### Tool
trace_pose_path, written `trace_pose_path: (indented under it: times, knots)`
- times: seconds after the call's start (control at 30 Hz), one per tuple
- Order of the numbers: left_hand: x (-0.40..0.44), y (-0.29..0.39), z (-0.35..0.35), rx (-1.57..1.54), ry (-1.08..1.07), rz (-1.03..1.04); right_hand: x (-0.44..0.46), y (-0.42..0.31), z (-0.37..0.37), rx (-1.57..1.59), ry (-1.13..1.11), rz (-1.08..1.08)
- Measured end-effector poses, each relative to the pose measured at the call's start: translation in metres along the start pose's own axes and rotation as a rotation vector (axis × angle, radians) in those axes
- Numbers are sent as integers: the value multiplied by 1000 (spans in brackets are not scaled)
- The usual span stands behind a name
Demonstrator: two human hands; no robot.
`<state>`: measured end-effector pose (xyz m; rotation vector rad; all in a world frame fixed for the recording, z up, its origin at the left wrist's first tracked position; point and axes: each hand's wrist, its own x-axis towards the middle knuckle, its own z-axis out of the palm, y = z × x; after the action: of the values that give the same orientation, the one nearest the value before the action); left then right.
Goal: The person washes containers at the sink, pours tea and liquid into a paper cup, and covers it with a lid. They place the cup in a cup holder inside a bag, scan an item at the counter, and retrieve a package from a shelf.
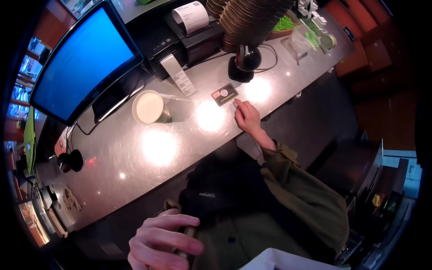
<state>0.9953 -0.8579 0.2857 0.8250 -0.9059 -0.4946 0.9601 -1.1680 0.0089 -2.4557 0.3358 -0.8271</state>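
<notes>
My right hand (247, 118) reaches over the front edge of the metal counter. Its fingers are partly stretched out, and the fingertips rest just beside a small dark card (225, 95) with a pale round mark, which lies flat on the counter. Nothing shows in that hand. Close to my body at the bottom, my left hand (164, 240) has its fingers curled round a narrow, dull-coloured thing that is mostly hidden. Left of the card stands a cup (150, 107) with a pale top. A printed paper slip (178, 75) hangs down behind it.
A lit monitor (83, 63) stands at the left. Behind the counter (117, 153) is a printer (198, 42) with curled paper. A black scanner-like device (246, 60) sits near a tall stack of brown lids or trays (247, 20). A clear container (299, 41) is at the far right.
</notes>
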Motion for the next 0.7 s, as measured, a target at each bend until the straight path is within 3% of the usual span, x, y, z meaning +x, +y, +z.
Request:
trace_pose_path:
  times: [0.17, 0.3, 0.4, 0.6, 0.7]
  knots:
    - [5, -9, -5, -19, -39, 22, -4, 4, 5, -12, 60, 27]
    - [0, 13, -13, 39, -38, -230, 0, 0, 6, 21, 77, 119]
    - [0, 9, -28, 1, -175, -185, 2, -9, 11, 27, 86, 271]
    - [-2, 8, -32, 28, -118, -169, 1, -10, 17, 32, 157, 284]
    - [9, -8, -30, 40, -173, 46, 3, -8, 16, 11, 130, 247]
